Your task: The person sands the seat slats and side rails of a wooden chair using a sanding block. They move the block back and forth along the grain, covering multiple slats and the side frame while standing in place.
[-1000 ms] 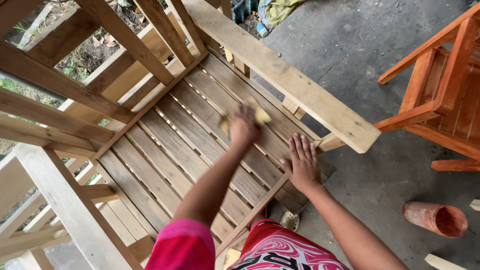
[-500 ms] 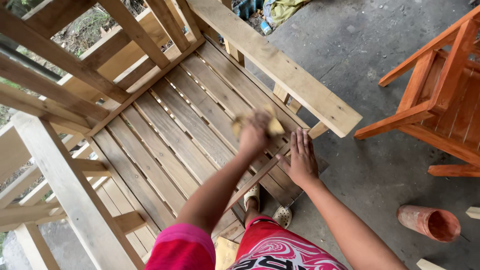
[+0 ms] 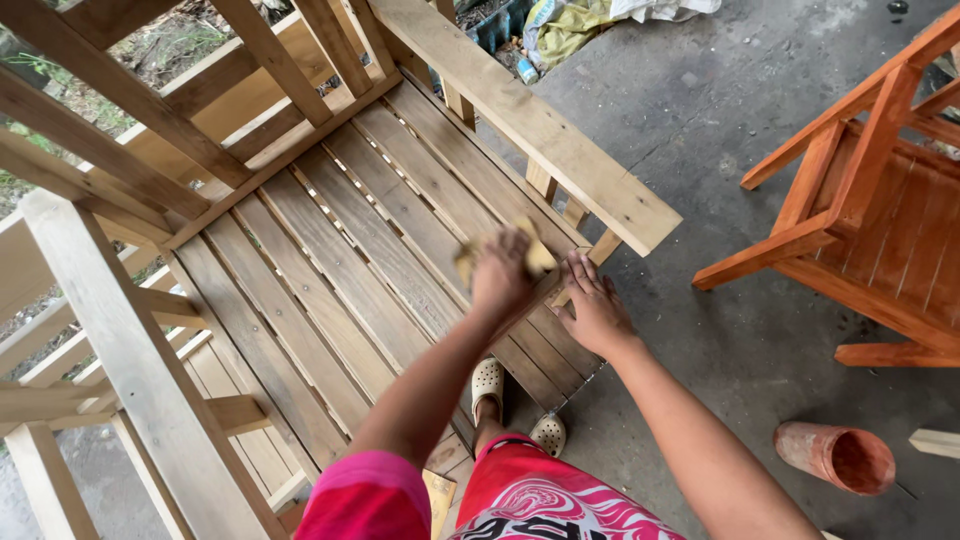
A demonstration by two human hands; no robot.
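Yellowish sandpaper (image 3: 537, 256) pinched under left grip (image 3: 503, 272), pressed onto slatted seat (image 3: 350, 260). Right grip (image 3: 594, 305) spread flat just beside, at front edge. Bare slats open beyond; armrest (image 3: 540, 125) near.

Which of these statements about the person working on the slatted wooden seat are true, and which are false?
1. The left hand holds a yellowish pad on the slats. True.
2. The right hand grips a hammer. False: it rests flat and empty on the slats.
3. An orange chair stands to the right. True.
4. The pipe piece on the floor is blue. False: it is reddish-brown.
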